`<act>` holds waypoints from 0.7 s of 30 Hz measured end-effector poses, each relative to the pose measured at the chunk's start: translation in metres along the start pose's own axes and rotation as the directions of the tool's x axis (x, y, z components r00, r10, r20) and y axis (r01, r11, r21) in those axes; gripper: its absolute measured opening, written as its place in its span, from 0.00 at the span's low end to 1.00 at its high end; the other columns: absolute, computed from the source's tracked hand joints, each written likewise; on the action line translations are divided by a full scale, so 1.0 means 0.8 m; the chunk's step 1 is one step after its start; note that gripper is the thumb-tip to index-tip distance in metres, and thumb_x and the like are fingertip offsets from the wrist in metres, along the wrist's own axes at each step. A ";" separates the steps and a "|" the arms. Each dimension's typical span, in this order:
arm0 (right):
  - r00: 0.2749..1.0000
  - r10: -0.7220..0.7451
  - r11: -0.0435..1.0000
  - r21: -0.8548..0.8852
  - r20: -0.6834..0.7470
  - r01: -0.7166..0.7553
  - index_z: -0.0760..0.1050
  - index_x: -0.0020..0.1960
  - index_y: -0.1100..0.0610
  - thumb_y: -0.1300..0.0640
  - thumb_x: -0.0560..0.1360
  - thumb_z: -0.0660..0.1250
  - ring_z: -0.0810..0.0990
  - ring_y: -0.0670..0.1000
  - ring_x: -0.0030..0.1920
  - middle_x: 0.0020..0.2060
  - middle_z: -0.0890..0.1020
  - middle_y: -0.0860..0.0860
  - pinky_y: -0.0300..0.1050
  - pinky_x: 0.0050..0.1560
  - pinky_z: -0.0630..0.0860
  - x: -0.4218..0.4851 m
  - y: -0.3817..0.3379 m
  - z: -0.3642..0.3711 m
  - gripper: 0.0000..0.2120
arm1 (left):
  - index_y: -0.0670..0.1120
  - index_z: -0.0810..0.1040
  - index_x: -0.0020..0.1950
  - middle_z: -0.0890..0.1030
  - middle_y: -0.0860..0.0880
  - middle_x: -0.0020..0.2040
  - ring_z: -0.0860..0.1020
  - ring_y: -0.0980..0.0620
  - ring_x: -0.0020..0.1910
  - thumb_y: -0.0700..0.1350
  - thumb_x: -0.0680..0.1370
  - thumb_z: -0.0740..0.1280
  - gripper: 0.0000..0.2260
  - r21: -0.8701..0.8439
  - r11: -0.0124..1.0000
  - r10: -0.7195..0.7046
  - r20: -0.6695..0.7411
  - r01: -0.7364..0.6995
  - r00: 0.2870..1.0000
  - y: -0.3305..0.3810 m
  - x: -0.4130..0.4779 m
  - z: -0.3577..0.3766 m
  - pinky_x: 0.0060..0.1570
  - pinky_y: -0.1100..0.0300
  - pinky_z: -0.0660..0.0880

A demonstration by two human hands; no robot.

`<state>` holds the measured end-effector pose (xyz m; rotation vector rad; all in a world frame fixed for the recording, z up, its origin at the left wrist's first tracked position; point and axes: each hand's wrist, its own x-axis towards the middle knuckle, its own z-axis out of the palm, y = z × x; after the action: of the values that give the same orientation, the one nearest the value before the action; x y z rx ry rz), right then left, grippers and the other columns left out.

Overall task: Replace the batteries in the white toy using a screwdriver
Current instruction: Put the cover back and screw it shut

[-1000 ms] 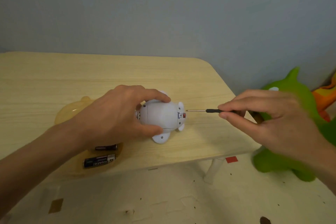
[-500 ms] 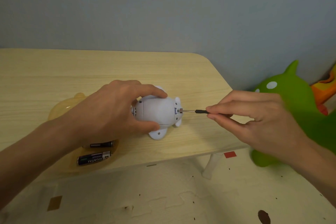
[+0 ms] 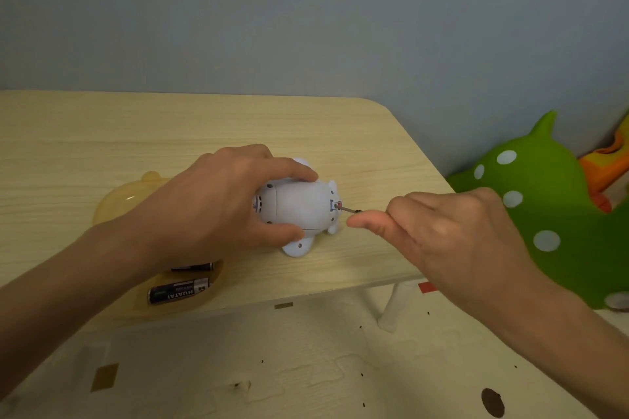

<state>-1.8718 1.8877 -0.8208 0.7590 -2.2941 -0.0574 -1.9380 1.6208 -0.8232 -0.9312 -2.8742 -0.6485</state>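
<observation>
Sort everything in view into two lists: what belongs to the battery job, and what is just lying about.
Belongs to the job:
- small white plastic toy, gripped by the left hand
- thin metal-shafted screwdriver, in the right hand, tip at the toy's end
- two black cylindrical batteries in the translucent yellow tray

Just lying about:
- green spotted inflatable toy
- orange inflatable toy

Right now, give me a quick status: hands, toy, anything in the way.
Left hand gripping white toy on table. Right hand holding screwdriver, tip at toy's end. Nothing in the way.

Dim, even indoor light, soft shadows — no glare, wide-angle bowing (edges), slight overall softness
</observation>
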 end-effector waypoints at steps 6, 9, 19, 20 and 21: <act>0.997 0.077 0.954 0.290 0.013 -0.077 0.86 0.44 0.61 0.49 0.83 0.69 0.80 0.54 0.29 0.34 0.84 0.52 0.52 0.30 0.80 0.009 0.016 0.001 0.17 | 0.70 0.73 0.68 0.78 0.59 0.51 0.77 0.58 0.48 0.71 0.65 0.66 0.31 -0.023 1.000 -0.012 0.003 0.012 1.000 0.000 -0.001 -0.001 0.43 0.64 0.72; 0.999 0.033 0.945 0.326 0.014 -0.036 0.88 0.55 0.61 0.62 0.83 0.66 0.84 0.52 0.36 0.45 0.87 0.52 0.43 0.38 0.81 0.007 0.027 -0.007 0.11 | 0.69 0.74 0.68 0.78 0.59 0.53 0.77 0.57 0.49 0.67 0.68 0.72 0.29 -0.029 1.000 -0.011 0.007 0.011 1.000 0.002 -0.002 -0.003 0.42 0.66 0.70; 0.972 0.192 0.917 0.329 0.132 -0.226 0.81 0.45 0.58 0.47 0.84 0.65 0.83 0.52 0.27 0.28 0.84 0.50 0.51 0.29 0.79 0.003 0.031 -0.009 0.18 | 0.67 0.75 0.69 0.78 0.58 0.53 0.77 0.56 0.49 0.66 0.67 0.71 0.29 -0.030 1.000 -0.001 0.010 0.001 1.000 0.003 0.000 -0.003 0.45 0.61 0.75; 0.969 0.217 0.925 0.294 0.116 -0.242 0.80 0.39 0.59 0.44 0.84 0.62 0.80 0.54 0.23 0.24 0.81 0.52 0.51 0.26 0.77 0.004 0.028 -0.005 0.23 | 0.67 0.74 0.69 0.78 0.58 0.53 0.77 0.56 0.49 0.67 0.66 0.70 0.30 -0.025 1.000 0.000 0.010 0.000 1.000 0.003 0.000 -0.003 0.45 0.61 0.75; 0.965 0.243 0.928 0.266 0.103 -0.262 0.77 0.35 0.60 0.43 0.84 0.60 0.77 0.56 0.21 0.21 0.78 0.53 0.50 0.24 0.75 0.005 0.026 -0.001 0.27 | 0.67 0.74 0.69 0.78 0.58 0.53 0.77 0.56 0.49 0.67 0.66 0.69 0.30 -0.019 1.000 0.002 0.011 -0.002 1.000 0.004 0.000 -0.003 0.45 0.61 0.75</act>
<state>-1.8841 1.9026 -0.8130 0.5982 -2.4780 0.3707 -1.9367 1.6219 -0.8197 -0.9428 -2.8812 -0.6735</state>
